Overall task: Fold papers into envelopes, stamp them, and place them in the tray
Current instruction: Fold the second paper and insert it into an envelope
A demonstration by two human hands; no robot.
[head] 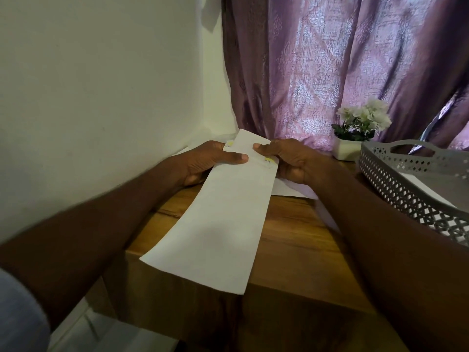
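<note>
Seemingly mid-fold, a person holds a long white strip of folded paper (220,214) above a wooden tabletop (291,232), seen from a head-worn camera looking down along both forearms. The left hand (210,161) grips the strip's far end from the left, thumb lying on top and fingers curled beneath. The right hand (291,161) pinches the same end from the right, thumb on top. Small yellow marks show near each thumb; whether they are stamps cannot be told. The strip's near end hangs free past the tabletop's front edge.

A grey perforated tray (396,184) sits on the right, with white paper lying inside it. More white paper (291,189) lies flat under the right hand. A small pot of white flowers (355,133) stands behind, before a purple curtain (330,59).

The step looks like folding, not yet stamping. Next, the free end probably needs bringing up to meet the held end, edges aligned, then creasing flat.
</note>
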